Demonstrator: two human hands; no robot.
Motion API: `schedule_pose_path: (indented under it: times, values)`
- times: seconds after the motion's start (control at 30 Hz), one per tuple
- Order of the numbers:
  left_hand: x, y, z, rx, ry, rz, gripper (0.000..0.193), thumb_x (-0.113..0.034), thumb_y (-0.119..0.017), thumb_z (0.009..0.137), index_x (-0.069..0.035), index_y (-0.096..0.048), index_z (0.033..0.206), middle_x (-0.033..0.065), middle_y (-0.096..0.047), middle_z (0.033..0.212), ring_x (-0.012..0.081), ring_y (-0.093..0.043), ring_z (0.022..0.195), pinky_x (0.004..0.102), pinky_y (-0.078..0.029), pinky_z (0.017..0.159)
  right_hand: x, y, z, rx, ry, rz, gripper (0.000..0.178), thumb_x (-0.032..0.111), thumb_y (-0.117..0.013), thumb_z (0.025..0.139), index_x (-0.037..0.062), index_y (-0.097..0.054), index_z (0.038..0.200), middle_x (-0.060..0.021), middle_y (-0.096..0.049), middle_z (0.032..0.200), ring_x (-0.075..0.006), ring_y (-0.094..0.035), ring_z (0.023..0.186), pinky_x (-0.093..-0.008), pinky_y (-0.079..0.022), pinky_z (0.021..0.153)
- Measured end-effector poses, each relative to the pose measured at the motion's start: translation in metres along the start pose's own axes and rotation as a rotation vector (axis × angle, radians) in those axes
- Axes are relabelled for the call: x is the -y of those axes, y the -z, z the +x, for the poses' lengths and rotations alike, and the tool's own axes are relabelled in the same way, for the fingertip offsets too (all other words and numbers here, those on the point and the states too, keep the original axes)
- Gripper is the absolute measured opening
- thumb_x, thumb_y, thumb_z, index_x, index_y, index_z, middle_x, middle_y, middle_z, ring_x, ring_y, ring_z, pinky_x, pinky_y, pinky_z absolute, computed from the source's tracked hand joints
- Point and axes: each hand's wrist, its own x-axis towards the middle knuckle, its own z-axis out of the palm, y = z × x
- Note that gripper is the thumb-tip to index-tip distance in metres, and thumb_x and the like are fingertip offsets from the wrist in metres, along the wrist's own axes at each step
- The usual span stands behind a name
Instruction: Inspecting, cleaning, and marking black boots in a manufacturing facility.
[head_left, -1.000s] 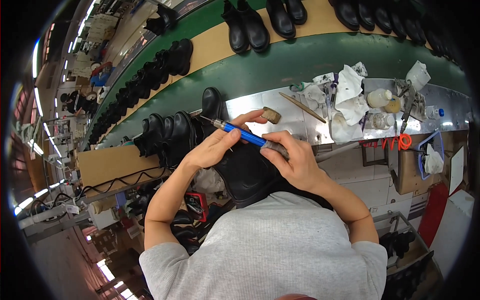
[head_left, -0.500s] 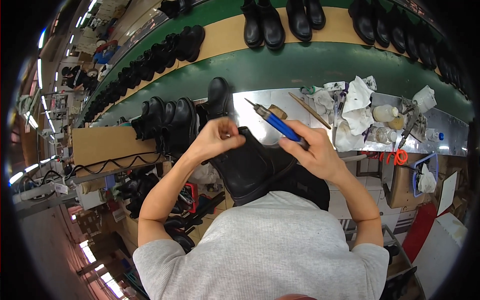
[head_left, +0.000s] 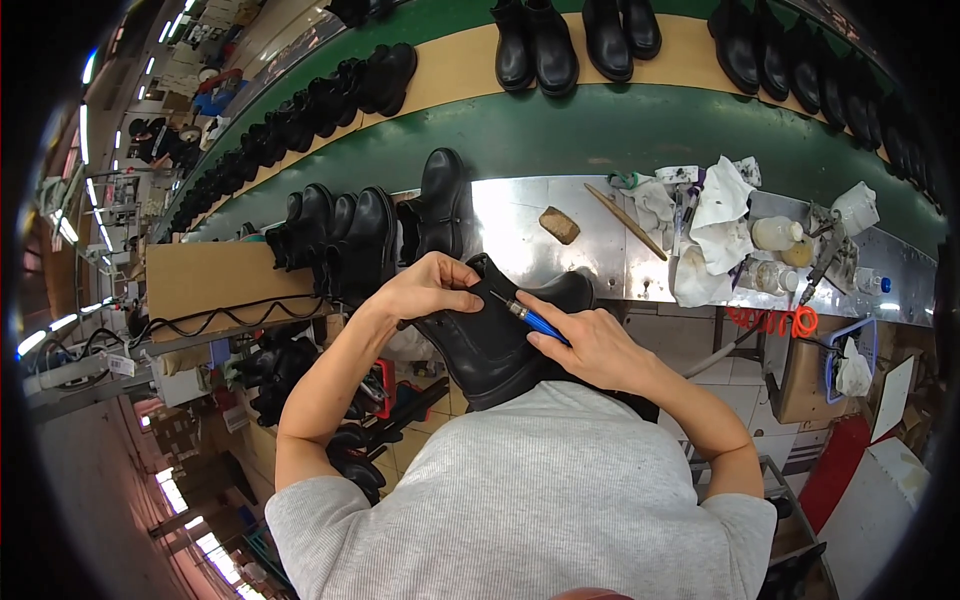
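Note:
A black leather boot (head_left: 485, 355) lies across my lap with its top opening pointing away from me. At the top edge, my left hand (head_left: 430, 290) is closed in a pinch on the boot's rim. My right hand (head_left: 600, 345) is wrapped round a slim blue-handled tool with a thin metal tip (head_left: 541, 322). That tip is at the boot's upper, just right of my left fingertips; whether it touches the leather I cannot tell. Another black boot toe (head_left: 570, 292) shows beyond my right hand.
Ahead on the metal bench lie a brown block (head_left: 559, 225) and a wooden stick (head_left: 625, 222). White rags (head_left: 722, 215) and bottles (head_left: 775, 234) stand right. Black boots (head_left: 360, 240) line the left, more rest on the green conveyor (head_left: 600, 125). An orange coiled hose (head_left: 770, 320) hangs right.
My right hand has brought the blue-handled tool down and left, from the air above the bench to the boot's top. My left hand has moved slightly and now pinches the rim.

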Motion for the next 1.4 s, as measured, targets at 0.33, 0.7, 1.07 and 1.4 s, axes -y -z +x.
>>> schedule_pose_path:
  times: [0.33,0.7,1.07,1.4]
  values:
    - [0.002,-0.001,0.0,0.005,-0.028,-0.008,0.008,0.0,-0.068,0.075,0.002,-0.067,0.083,-0.0019,-0.064,0.073,0.0018,-0.054,0.064,0.0168,-0.042,0.06,-0.003,-0.005,0.002,-0.026,0.059,0.014,0.052,0.03,-0.052,0.09,0.0017,-0.041,0.133,-0.0199,-0.057,0.059,-0.0335,-0.058,0.05,-0.0406,-0.047,0.054]
    - [-0.006,-0.006,-0.001,-0.016,-0.038,0.001,0.007,0.0,-0.068,0.074,0.003,-0.066,0.081,-0.0024,-0.063,0.071,0.0019,-0.053,0.063,0.0174,-0.04,0.058,0.003,0.004,0.003,0.03,-0.013,0.041,0.051,0.032,-0.051,0.09,0.0036,-0.043,0.132,-0.0204,-0.057,0.059,-0.0345,-0.058,0.053,-0.0407,-0.048,0.057]
    - [-0.006,-0.006,0.002,-0.012,-0.023,0.075,0.01,0.001,-0.068,0.072,0.003,-0.067,0.082,-0.0021,-0.063,0.071,0.0029,-0.053,0.063,0.0173,-0.041,0.059,0.007,0.012,0.004,0.081,-0.048,0.011,0.05,0.033,-0.05,0.09,0.0031,-0.045,0.13,-0.0193,-0.056,0.057,-0.0342,-0.058,0.052,-0.0406,-0.048,0.058]
    - [-0.012,-0.013,0.002,-0.012,-0.065,0.082,0.007,-0.003,-0.07,0.072,0.001,-0.064,0.075,-0.0048,-0.058,0.067,0.0021,-0.049,0.062,0.0183,-0.039,0.057,0.004,0.022,0.003,0.128,-0.076,0.011,0.05,0.035,-0.053,0.088,0.0048,-0.049,0.128,-0.021,-0.058,0.064,-0.0312,-0.06,0.056,-0.0391,-0.048,0.06]
